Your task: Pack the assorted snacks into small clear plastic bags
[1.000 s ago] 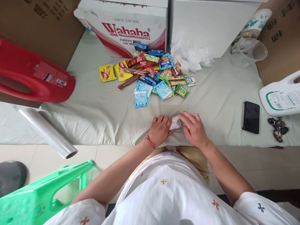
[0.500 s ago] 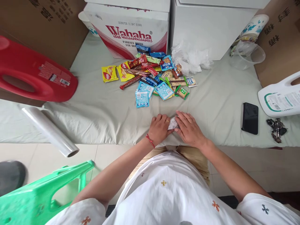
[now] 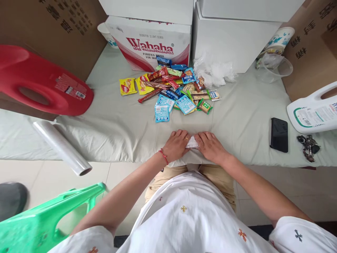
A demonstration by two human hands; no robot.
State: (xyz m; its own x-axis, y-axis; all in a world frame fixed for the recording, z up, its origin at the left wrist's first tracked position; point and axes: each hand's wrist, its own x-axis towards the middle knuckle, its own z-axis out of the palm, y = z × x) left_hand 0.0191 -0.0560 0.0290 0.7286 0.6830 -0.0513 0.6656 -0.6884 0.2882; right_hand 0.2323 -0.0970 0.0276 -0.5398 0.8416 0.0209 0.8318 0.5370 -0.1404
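Note:
Near the table's front edge, my left hand point(image 3: 177, 144) is closed on the left end of a small whitish, crinkled packet point(image 3: 192, 142). My right hand point(image 3: 210, 147) grips the opposite end, thumb towards me. Only the middle of the packet shows; the fingers cover its ends, and its contents cannot be made out. Beyond my hands lies a pile of wrapped snacks: light-blue sachets point(image 3: 162, 113), yellow packets point(image 3: 127, 86), red-brown sticks point(image 3: 149, 95) and a green-edged biscuit packet point(image 3: 204, 106).
Behind the snacks stand a Wahaha carton point(image 3: 155, 44), a white box point(image 3: 231, 45) and crumpled clear plastic point(image 3: 214, 72). A red jug point(image 3: 44, 82) and a plastic film roll point(image 3: 63, 149) are left. A phone point(image 3: 279, 135), keys point(image 3: 308, 147) and a white jug point(image 3: 313, 112) are right.
My right hand has flattened and lowered slightly beside the packet, and my left hand has shifted a little left. The whole view has tilted slightly upward.

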